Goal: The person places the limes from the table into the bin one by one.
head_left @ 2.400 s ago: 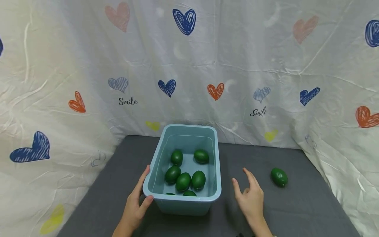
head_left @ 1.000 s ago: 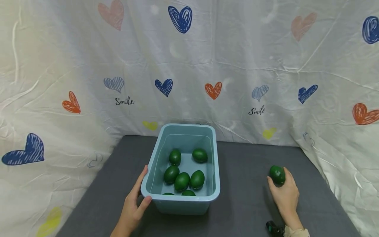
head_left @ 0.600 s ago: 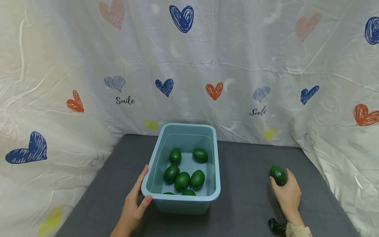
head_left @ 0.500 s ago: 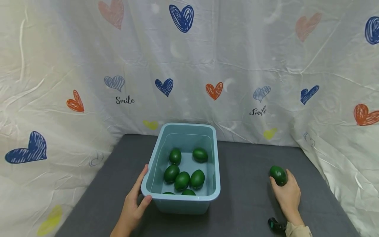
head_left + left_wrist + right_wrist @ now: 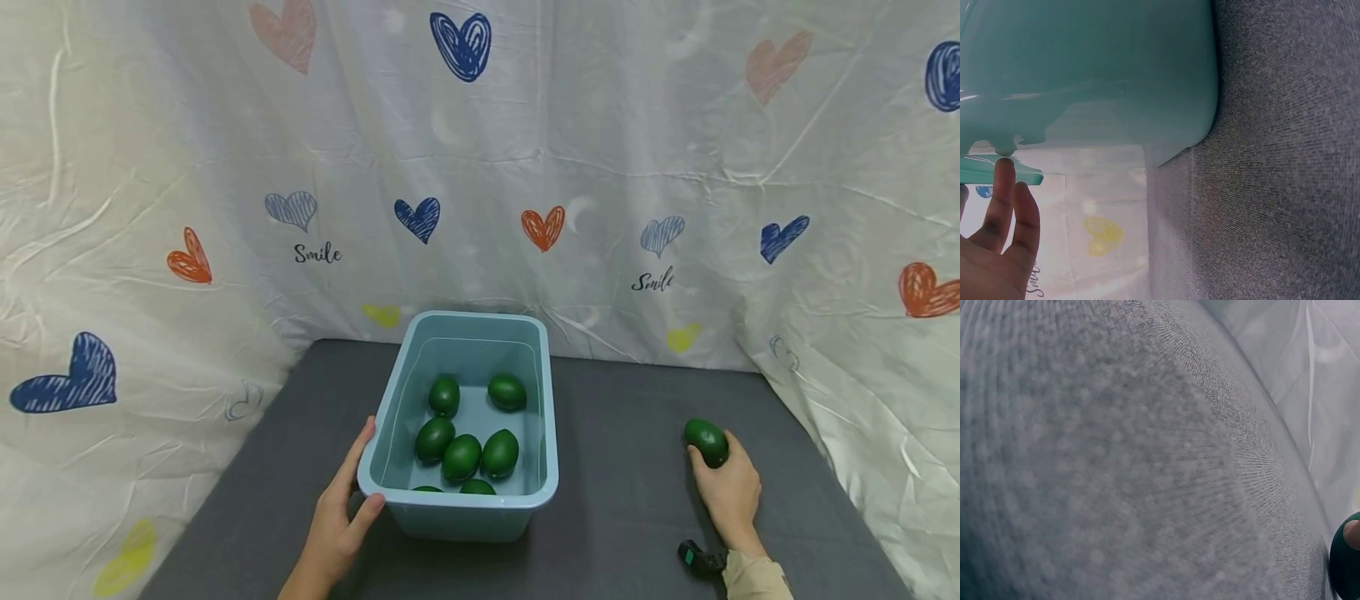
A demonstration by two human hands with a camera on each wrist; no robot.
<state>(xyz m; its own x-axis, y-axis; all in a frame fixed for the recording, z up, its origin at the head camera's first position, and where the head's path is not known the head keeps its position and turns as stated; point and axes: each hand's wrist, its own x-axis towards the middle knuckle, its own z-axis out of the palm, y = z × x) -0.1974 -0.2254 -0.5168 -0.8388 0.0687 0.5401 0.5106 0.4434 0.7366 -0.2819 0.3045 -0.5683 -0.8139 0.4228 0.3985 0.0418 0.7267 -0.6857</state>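
Observation:
In the head view, my right hand (image 5: pixel 726 493) holds a glossy dark green oval fruit (image 5: pixel 705 440) between thumb and fingers, at the right of the table. A piece of that fruit (image 5: pixel 1342 565) and one fingertip (image 5: pixel 1352 535) show at the edge of the right wrist view. My left hand (image 5: pixel 335 518) is spread at the near left corner of a light blue plastic bin (image 5: pixel 457 525), thumb at the front rim, fingers along the left side. The left wrist view has a fingertip (image 5: pixel 1004 169) right at the bin's rim. Several matching fruits (image 5: pixel 461 457) lie inside the bin.
Dark grey cloth (image 5: pixel 615 500) covers the table. A pale curtain (image 5: pixel 480 150) printed with hearts hangs behind it and along both sides. A small black device (image 5: pixel 701 558) is at my right wrist beside a beige sleeve (image 5: pixel 756 577).
My right hand has moved right from beside the bin to the loose fruit and taken hold of it. During the last half second the fruit tilts slightly. My left hand keeps its place.

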